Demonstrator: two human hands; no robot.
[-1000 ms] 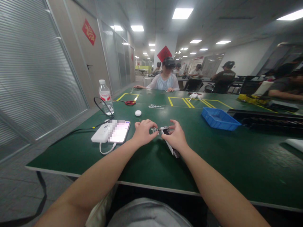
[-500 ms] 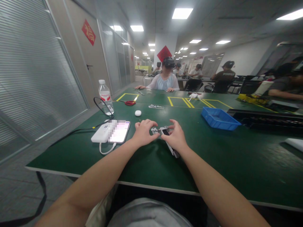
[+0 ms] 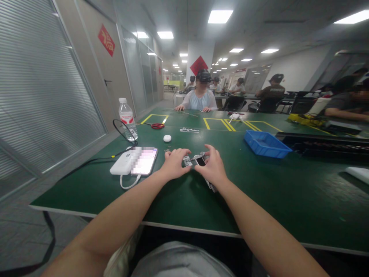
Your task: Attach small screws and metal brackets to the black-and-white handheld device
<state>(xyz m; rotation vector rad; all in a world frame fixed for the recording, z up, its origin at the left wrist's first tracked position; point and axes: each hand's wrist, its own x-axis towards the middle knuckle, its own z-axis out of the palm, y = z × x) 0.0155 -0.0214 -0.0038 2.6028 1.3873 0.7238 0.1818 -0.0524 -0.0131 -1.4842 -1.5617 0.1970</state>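
Observation:
Both my hands meet over a small metal part (image 3: pixel 193 160) on the green table (image 3: pixel 178 200). My left hand (image 3: pixel 173 163) is curled, its fingertips pinching the left end of that part. My right hand (image 3: pixel 211 166) is closed on the part's right end and also on a slim dark-and-white tool (image 3: pixel 211 187) whose tail sticks out under my wrist. What the metal part is exactly stays too small to tell.
A lit phone on a white power bank (image 3: pixel 135 161) lies left of my hands, with a water bottle (image 3: pixel 127 118), white puck (image 3: pixel 167 138) and red scissors (image 3: pixel 157 125) beyond. A blue tray (image 3: pixel 266 144) sits to the right. A person (image 3: pixel 198 98) sits opposite; others work behind.
My hands have drawn slightly closer together over the metal part. The person opposite moved a hand along the table. The view shifted a little left.

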